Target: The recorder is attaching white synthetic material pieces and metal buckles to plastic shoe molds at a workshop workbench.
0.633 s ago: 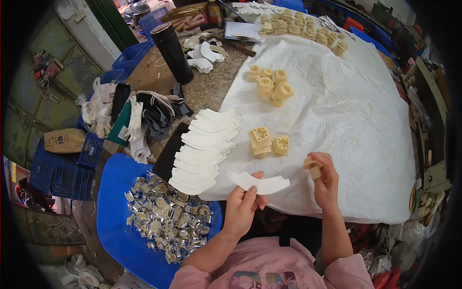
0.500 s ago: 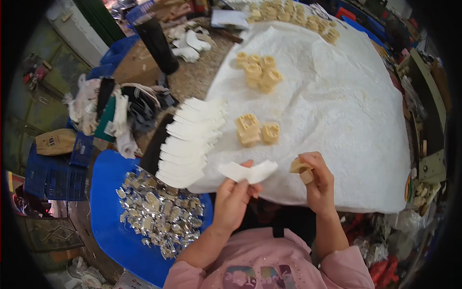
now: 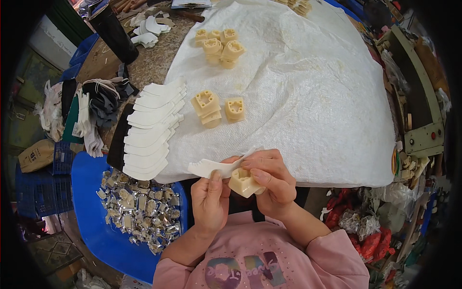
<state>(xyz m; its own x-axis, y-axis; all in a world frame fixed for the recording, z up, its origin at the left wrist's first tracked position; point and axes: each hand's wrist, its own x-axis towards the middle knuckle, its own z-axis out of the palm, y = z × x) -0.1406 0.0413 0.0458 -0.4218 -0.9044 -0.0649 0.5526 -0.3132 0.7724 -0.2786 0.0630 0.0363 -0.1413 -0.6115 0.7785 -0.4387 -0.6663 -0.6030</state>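
My left hand (image 3: 209,200) pinches a flat white curved strip (image 3: 211,167) by its near end, just above the table's front edge. My right hand (image 3: 269,180) grips a small cream plastic block (image 3: 243,182) and presses it against the strip. Both hands meet in front of my chest. A fanned row of similar white strips (image 3: 147,127) lies to the left on a dark board. Two cream blocks with holes (image 3: 216,108) sit on the white woven sheet (image 3: 308,91) a little beyond my hands.
A cluster of cream blocks (image 3: 220,45) lies farther up the sheet. A blue tray (image 3: 94,212) at lower left holds several shiny silver pieces (image 3: 137,209). Gloves and rags (image 3: 96,103) are heaped at the left. Tools and clutter line the right edge (image 3: 421,130).
My right hand has brought the cream block leftward against the white strip, so both hands now touch. The view has shifted closer and lower over the table.
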